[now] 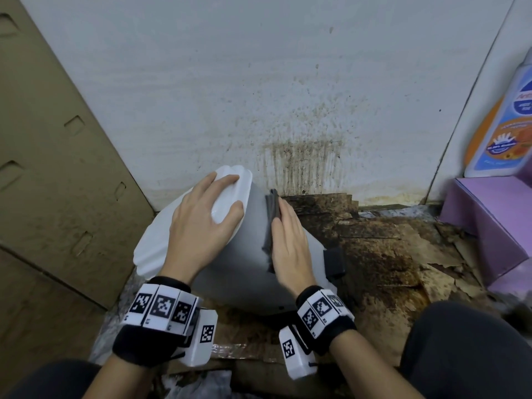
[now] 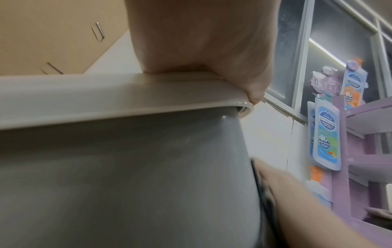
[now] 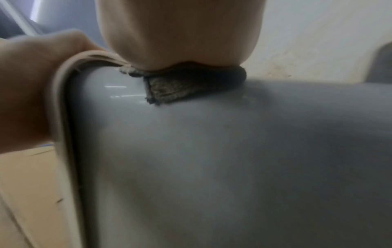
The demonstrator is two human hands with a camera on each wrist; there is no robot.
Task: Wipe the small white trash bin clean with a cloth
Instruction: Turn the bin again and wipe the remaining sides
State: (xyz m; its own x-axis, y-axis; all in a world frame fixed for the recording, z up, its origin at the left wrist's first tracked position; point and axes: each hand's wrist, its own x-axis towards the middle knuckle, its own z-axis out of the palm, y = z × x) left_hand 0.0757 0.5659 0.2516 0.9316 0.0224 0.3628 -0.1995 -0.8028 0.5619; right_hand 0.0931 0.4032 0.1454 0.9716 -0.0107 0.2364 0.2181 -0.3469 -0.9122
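The small trash bin [image 1: 244,266] lies tilted on the floor, its grey body towards me and its white lid [image 1: 230,194] at the upper left. My left hand [image 1: 201,217] rests flat on the lid, fingers spread, thumb at the lid's rim [image 2: 148,102]. My right hand [image 1: 288,243] presses a dark grey cloth [image 1: 273,208] flat against the bin's right side with straight fingers. In the right wrist view the folded cloth [image 3: 180,89] sits pinned between my palm and the grey bin wall [image 3: 233,159], close to the lid edge.
A stained white wall [image 1: 288,96] stands right behind the bin. Brown cardboard [image 1: 57,168] leans at the left. The floor [image 1: 388,254] to the right is dirty and peeling. A purple shelf [image 1: 489,220] with a soap pouch [image 1: 501,125] stands at the right. The bin's black pedal [image 1: 334,262] sticks out.
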